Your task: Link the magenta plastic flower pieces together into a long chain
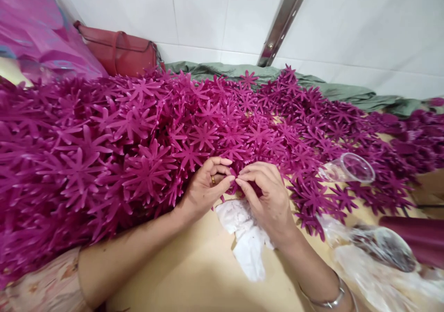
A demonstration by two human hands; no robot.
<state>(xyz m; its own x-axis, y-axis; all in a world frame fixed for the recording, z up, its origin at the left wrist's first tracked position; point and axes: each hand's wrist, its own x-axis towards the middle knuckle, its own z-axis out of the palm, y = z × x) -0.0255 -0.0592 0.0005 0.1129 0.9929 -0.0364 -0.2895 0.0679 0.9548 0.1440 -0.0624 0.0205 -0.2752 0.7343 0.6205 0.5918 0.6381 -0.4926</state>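
My left hand (211, 180), with a ring on one finger, pinches a small magenta petal piece (235, 168) between thumb and fingers. From the other side, my right hand (268, 194) is closed on the same piece, its thumb and fingertips meeting my left thumb. Most of the piece is hidden by the fingers, so its full shape cannot be made out. Just beyond both hands spreads a deep heap of magenta star-shaped flower pieces (149, 173). Under my right hand lies a crumpled white tissue (249, 256).
A transparent plastic cup (359, 167) lies on its side at right. Nearer are a plastic bag (367, 270) and a dark red roll (412, 238). A red handbag (121, 50) rests by the tiled wall, with green cloth (340, 92) along its foot. The tabletop (180, 275) is tan.
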